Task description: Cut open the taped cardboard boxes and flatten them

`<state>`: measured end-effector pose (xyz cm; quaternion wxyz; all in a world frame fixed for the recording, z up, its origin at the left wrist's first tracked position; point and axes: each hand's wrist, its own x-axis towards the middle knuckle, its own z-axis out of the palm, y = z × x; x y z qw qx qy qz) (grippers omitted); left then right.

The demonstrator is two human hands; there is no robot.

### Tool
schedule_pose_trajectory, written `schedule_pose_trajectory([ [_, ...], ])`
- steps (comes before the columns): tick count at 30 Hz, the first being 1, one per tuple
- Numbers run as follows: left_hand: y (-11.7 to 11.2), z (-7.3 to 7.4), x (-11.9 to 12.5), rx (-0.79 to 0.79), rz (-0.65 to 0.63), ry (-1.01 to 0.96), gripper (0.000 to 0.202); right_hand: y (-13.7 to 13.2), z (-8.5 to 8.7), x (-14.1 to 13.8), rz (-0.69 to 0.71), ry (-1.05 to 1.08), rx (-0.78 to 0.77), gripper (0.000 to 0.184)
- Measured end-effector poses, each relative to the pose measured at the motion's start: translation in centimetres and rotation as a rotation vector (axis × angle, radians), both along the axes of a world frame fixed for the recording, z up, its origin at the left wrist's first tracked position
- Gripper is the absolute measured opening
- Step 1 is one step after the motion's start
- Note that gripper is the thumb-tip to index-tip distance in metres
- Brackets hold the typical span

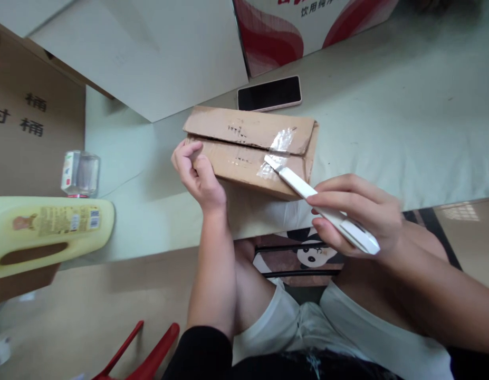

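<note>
Right hand (pixel 357 216) is closed around a white knife (pixel 299 182), tip pointing away and leftward. Left hand (pixel 197 171) is curled at the left end of a cardboard box (pixel 236 153), touching it; can't tell if it's a real grip or only a brace. Box sits on the table (pixel 386 121), right of the left hand and up-left of the right. Knife tip is at the clear tape (pixel 281 140) across the flap seam.

Risks, my read:
- Slip leftward: left fingers sit on that side of the tip. Cause would be too much push on slick tape.
- Box skids or twists if the left hand is only bracing.
- Too deep: heavy pressure near the seam could nick whatever's inside.
- Overrun toward the body: table edge is just nearer than the box, with the thighs below the right hand.
- Phone (pixel 270 94) lies just beyond the box from both hands; a shove could bump it.

Can't see: box contents and underside; how much blade is out; whether the tip touches the tape or hovers. Right fingertips are partly behind the handle. Tape glare hides any slit. Box print is too blurred to read. Far left of the left hand, the yellow bottle (pixel 50 232) is cut off by the frame.
</note>
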<state>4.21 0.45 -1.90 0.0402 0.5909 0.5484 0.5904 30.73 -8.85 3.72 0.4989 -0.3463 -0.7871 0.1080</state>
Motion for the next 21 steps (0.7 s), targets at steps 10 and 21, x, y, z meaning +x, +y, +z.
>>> schedule_pose_trajectory([
  [10,-0.14,0.14,0.17,0.014,-0.010,0.013,0.023,0.11,0.07,0.03,-0.080,-0.003,0.033,0.014],
  [21,-0.14,0.17,0.32,0.041,-0.036,-0.038,0.021,0.14,-0.07,-0.77,-0.146,0.070,0.057,0.014],
])
